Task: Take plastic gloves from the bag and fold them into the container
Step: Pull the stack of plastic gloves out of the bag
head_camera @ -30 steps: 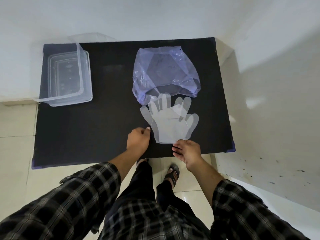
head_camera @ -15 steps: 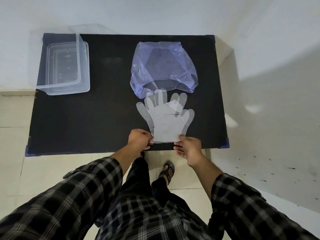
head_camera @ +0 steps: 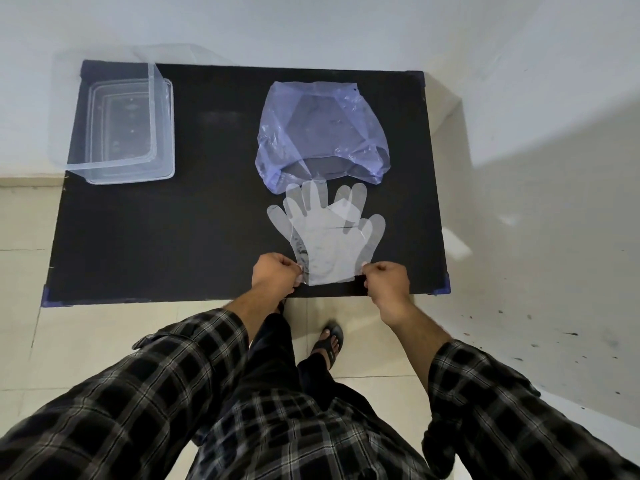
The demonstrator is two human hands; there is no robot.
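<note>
Left hand: the left hand (head_camera: 277, 276) pinches the near left corner of the gloves (head_camera: 327, 239) between thumb and fingers.
Right hand: the right hand (head_camera: 385, 280) pinches the near right corner the same way.
Why held so: I think both corners are held so the wrist edge can be lifted and folded over evenly toward the finger tips.
Where the gloves are: they lie flat on the black counter (head_camera: 194, 220), close to its near edge, with their finger tips just touching the mouth of the bag (head_camera: 320, 131).
Glove look: thin, see-through and whitish. More than one seems stacked, a bit crooked, so extra fingers stick out.
Bag: soft purple plastic, crinkly and shiny, lying flat and open toward the person.
Container: the container (head_camera: 119, 124) is a clear, hard plastic box with round corners, at the far left corner of the counter, well apart from the gloves. It looks empty.
Counter: dark, flat and dull, so the pale gloves show up well.
</note>
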